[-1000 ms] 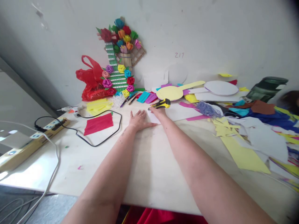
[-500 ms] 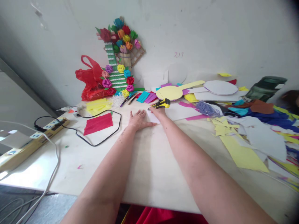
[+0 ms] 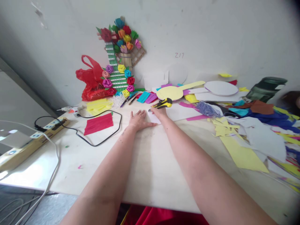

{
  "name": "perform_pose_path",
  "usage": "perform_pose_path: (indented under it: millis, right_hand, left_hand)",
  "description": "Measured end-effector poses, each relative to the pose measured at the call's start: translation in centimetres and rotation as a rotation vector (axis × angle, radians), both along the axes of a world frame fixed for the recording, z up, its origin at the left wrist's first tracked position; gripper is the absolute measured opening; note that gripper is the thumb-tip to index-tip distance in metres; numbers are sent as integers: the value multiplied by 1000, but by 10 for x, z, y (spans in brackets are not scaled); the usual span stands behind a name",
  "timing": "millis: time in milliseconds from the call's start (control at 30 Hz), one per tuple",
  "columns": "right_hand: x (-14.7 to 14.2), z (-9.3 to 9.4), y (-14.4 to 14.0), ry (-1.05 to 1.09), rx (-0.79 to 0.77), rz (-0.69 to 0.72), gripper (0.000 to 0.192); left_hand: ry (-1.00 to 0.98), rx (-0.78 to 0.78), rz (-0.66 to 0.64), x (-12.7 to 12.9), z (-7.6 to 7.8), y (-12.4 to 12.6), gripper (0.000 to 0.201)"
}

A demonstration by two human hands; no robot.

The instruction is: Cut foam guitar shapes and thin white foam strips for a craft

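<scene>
My left hand [image 3: 140,121] lies flat with fingers spread, pressing the left end of a white paper sheet [image 3: 180,113] onto the table. Just to its right, my right hand [image 3: 160,114] grips a yellow and black utility knife [image 3: 166,103]. The knife's tip points down and left at the sheet, close to the left hand's fingers; whether the blade touches the paper is too small to tell. Part of the sheet is hidden under both hands. Beyond the knife lies a pale yellow guitar-shaped cutout [image 3: 170,92].
A power strip [image 3: 42,134] and black cord [image 3: 95,146] lie at left, beside a red paper piece [image 3: 98,123]. A flower-covered paper guitar [image 3: 117,75] and red plastic bag [image 3: 91,81] stand against the wall. Paper scraps [image 3: 241,150] and a dark green bottle [image 3: 266,89] are at right.
The knife in my right hand has shifted very slightly to the right and up. My left hand stays in the same place on the paper.
</scene>
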State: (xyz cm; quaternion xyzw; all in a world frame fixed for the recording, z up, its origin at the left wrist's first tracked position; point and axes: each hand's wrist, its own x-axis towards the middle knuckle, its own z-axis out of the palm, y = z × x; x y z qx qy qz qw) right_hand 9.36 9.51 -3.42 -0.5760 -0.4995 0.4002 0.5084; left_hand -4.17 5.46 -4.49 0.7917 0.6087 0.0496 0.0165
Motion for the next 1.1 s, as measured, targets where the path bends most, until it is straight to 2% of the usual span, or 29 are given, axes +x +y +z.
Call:
perform_pose_path:
  millis: [400, 833, 1100]
  right_hand:
    - [0, -8, 6, -4, 40, -17, 10]
    - [0, 0, -1, -36, 9, -33, 7]
    - [1, -12, 14, -91, -4, -40, 11]
  left_hand:
    - [9, 6, 2, 0, 0, -1, 86]
    - [13, 29, -7, 0, 0, -1, 87]
    - [19, 85, 6, 2, 4, 0, 77]
